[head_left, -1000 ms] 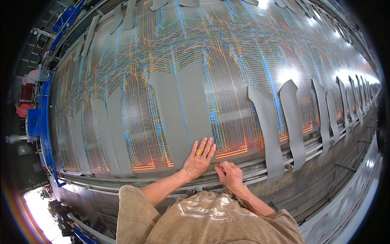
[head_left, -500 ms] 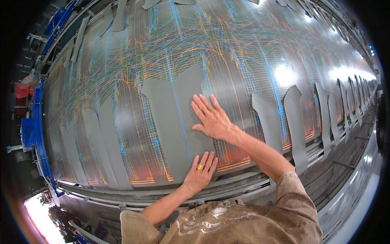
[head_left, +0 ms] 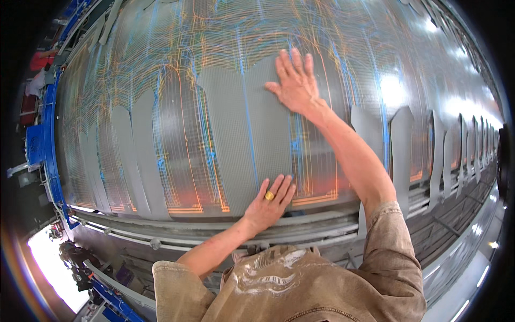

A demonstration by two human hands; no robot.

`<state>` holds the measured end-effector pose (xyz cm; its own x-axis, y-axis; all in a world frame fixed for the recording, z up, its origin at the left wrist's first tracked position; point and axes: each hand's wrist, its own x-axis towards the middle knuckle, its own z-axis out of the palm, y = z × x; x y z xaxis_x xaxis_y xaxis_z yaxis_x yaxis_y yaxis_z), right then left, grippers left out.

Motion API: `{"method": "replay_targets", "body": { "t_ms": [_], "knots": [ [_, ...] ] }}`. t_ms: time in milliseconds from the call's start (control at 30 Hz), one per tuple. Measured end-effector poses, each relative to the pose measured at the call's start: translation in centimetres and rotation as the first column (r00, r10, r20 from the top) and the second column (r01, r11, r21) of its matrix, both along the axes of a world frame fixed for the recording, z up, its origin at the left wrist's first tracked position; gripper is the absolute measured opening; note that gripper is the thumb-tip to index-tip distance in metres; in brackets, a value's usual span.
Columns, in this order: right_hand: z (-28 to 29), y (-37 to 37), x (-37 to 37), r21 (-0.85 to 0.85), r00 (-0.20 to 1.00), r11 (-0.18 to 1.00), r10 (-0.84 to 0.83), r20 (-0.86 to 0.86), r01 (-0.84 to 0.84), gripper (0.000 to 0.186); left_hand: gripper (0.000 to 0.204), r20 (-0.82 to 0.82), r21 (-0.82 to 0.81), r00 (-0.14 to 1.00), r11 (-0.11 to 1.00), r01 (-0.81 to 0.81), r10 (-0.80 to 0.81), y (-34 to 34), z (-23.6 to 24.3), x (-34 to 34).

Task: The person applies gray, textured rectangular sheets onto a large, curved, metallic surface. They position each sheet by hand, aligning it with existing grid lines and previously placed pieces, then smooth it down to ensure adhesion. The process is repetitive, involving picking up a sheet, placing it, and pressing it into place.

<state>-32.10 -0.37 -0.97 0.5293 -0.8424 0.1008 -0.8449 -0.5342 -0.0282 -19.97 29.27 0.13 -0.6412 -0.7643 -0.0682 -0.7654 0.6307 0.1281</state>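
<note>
A large grey sheet piece (head_left: 228, 129) with a fine grid texture and a shaped far edge lies flat in front of me. My right hand (head_left: 298, 88), fingers spread, rests at its upper right corner. Down at the sheet's near edge, my left hand (head_left: 267, 203) lies flat with fingers stretched out and a yellow ring on one of them. Neither hand grips anything. Beneath the sheet is a long shiny table (head_left: 177, 129) with many blue, orange and green lines on its surface.
Narrower grey pieces (head_left: 148, 155) lie to the left, and more grey strips (head_left: 401, 155) line the near edge rightward. Metal rails (head_left: 188, 241) run along the table's front. A blue frame (head_left: 49, 139) stands at the left end, with a person in red (head_left: 40, 60) beyond it.
My right hand has slid farther away along the sheet's right side to its far corner. My left hand stays near the front edge. The view has shifted slightly.
</note>
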Motion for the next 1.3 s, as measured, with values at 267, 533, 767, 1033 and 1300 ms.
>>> {"method": "replay_targets", "body": {
  "t_ms": [267, 533, 767, 1033, 1300],
  "knots": [
    [1.5, 15.5, -2.5, 0.191, 0.917, 0.912, 0.314, 0.245, -0.363, 0.07, 0.077, -0.179, 0.405, 0.984, 0.912, 0.06, 0.015, -0.9, 4.3, 1.2],
    [1.3, 20.3, -4.2, 0.217, 0.923, 0.934, 0.205, 0.327, -0.284, 0.069, 0.071, -0.291, 0.201, 0.884, 0.927, -0.318, 0.366, 2.1, 3.5, 4.1],
    [0.3, 14.5, 0.1, 0.127, 0.94, 0.983, 0.082, 0.332, -0.13, 0.079, 0.086, -0.17, 0.148, 0.836, 0.852, -0.501, 0.521, -0.5, 1.2, 3.0],
    [-1.0, 4.5, 6.3, 0.069, 0.956, 0.988, 0.113, 0.272, -0.136, 0.082, 0.091, -0.142, 0.156, 0.816, 0.827, -0.54, 0.56, -0.6, 0.8, 2.4],
    [-1.1, -0.9, 12.0, 0.039, 0.917, 0.924, 0.372, 0.145, -0.381, 0.072, 0.09, -0.211, 0.113, 0.793, 0.82, -0.561, 0.571, -0.7, 0.8, 2.8]
  ]
}}
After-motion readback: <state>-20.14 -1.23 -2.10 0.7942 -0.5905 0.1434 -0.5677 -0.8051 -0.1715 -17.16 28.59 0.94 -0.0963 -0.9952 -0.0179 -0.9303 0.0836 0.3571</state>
